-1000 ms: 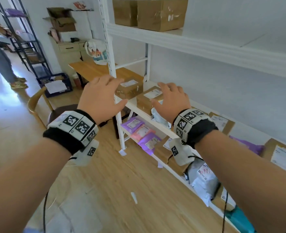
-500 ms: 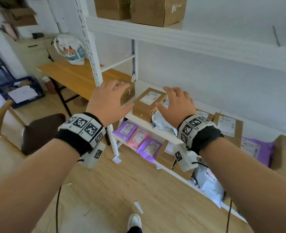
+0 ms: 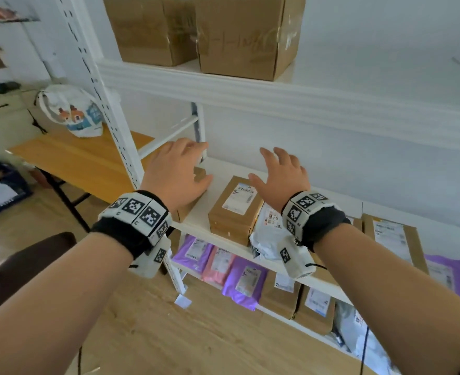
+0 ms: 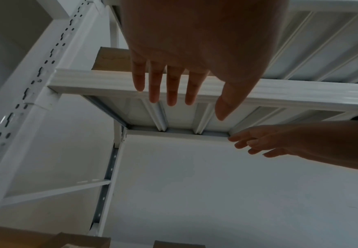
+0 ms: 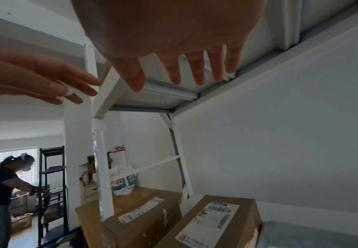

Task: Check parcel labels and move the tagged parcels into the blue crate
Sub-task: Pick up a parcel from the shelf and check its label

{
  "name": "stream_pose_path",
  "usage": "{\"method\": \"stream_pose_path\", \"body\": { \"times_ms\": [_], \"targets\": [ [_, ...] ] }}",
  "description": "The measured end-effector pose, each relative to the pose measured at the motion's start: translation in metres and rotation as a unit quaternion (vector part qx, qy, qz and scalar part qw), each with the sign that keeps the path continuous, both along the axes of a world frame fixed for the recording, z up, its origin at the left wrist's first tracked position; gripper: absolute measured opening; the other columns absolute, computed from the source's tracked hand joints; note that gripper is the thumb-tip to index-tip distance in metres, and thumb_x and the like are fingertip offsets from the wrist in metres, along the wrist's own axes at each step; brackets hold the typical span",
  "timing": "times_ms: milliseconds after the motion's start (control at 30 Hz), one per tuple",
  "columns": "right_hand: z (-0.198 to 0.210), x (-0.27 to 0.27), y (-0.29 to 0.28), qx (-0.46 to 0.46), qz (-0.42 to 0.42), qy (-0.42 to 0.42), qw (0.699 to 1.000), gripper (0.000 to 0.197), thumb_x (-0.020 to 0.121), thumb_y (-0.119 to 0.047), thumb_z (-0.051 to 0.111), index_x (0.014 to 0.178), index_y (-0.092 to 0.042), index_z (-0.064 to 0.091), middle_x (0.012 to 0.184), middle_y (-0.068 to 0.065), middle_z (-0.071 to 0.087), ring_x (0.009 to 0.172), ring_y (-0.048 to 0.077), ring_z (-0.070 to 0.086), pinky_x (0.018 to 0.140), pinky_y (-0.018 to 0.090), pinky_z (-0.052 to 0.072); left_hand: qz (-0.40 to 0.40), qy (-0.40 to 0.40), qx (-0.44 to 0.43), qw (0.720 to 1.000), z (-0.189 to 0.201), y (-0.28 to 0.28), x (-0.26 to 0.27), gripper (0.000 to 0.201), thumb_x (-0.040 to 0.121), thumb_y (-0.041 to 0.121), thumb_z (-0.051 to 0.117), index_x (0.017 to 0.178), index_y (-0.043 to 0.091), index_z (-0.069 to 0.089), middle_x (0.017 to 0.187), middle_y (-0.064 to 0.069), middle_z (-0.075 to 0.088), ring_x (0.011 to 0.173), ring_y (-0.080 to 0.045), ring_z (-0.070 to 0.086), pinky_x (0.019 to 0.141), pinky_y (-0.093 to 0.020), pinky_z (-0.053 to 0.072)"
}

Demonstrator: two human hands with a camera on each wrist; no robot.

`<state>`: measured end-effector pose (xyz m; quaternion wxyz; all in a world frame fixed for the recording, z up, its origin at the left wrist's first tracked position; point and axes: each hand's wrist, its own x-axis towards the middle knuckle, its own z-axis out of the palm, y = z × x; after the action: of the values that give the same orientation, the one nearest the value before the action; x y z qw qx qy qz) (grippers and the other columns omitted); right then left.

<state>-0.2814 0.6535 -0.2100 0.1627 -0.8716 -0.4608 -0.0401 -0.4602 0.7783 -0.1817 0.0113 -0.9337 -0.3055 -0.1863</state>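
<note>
2 flat hands (image 3: 176,174) (image 3: 280,175) hover over rectangular cardboard parcels (image 3: 235,209).

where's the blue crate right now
In the head view the blue crate sits on the floor at the far left edge, beyond the wooden table and well away from the left hand.

Head view bright, even daylight, soft w/ slight motion blur; wide-angle bend at edges. Wrist views dim, greyish; hands (image 4: 195,42) backlit, dark, blurred up close. Window (image 5: 8,161) blown out.
</note>
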Motion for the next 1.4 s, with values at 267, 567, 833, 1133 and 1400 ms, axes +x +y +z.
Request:
{"method": "stream_pose_path", "body": {
  "times_ms": [267, 567, 833, 1133, 1400],
  "targets": [
    [-0.011, 0.012, 0.050, -0.030, -0.063, 0.001, 0.998, 0.067, 0.094, -0.054, 0.039, 0.151, -0.026, 0.018, 0.158, 0.006, 0.017, 0.144, 0.030, 0.018, 0.115, 0.047, 0.021, -0.051, 0.011, -0.037, 0.998, -0.025, 0.075, 0.031, 0.062, 0.088, 0.047, 0.056, 0.143, 0.025, 0.039, 0.143, -0.003, 0.042, 0.129, -0.027, 0.040, 0.103, -0.046, 0.039],
    [-0.028, 0.006, 0.092, -0.046, -0.182, 0.032, 0.982, 0.067, 0.094, -0.053, 0.039, 0.151, -0.027, 0.015, 0.158, 0.005, 0.016, 0.144, 0.029, 0.018, 0.115, 0.046, 0.021, -0.173, 0.054, -0.042, 0.983, -0.047, 0.147, 0.071, 0.063, 0.090, 0.049, 0.053, 0.145, 0.025, 0.035, 0.144, -0.001, 0.040, 0.131, -0.026, 0.038, 0.104, -0.042, 0.038],
    [-0.066, -0.001, 0.102, -0.081, -0.265, 0.132, 0.952, 0.069, 0.094, -0.052, 0.040, 0.151, -0.022, 0.014, 0.155, 0.006, 0.025, 0.139, 0.029, 0.029, 0.110, 0.046, 0.028, -0.234, 0.122, -0.095, 0.960, -0.097, 0.160, 0.115, 0.068, 0.089, 0.053, 0.054, 0.147, 0.025, 0.029, 0.147, -0.002, 0.036, 0.131, -0.024, 0.039, 0.104, -0.040, 0.037],
    [-0.127, 0.021, 0.120, -0.073, -0.294, 0.312, 0.901, 0.068, 0.094, -0.034, 0.052, 0.150, -0.016, 0.016, 0.143, 0.014, 0.043, 0.127, 0.031, 0.045, 0.099, 0.040, 0.041, -0.185, 0.250, -0.273, 0.910, -0.174, 0.170, 0.139, 0.106, 0.081, 0.060, 0.064, 0.154, 0.021, -0.002, 0.160, -0.011, 0.014, 0.142, -0.031, 0.029, 0.114, -0.045, 0.031],
    [-0.161, 0.031, 0.120, -0.071, -0.304, 0.384, 0.869, 0.048, 0.094, -0.020, 0.053, 0.138, -0.012, 0.037, 0.131, 0.009, 0.055, 0.115, 0.026, 0.055, 0.085, 0.031, 0.045, -0.164, 0.255, -0.499, 0.812, -0.219, 0.172, 0.137, 0.091, 0.081, 0.042, 0.072, 0.151, 0.020, 0.018, 0.147, 0.001, 0.045, 0.117, -0.018, 0.057, 0.080, -0.029, 0.056]
  ]
}}
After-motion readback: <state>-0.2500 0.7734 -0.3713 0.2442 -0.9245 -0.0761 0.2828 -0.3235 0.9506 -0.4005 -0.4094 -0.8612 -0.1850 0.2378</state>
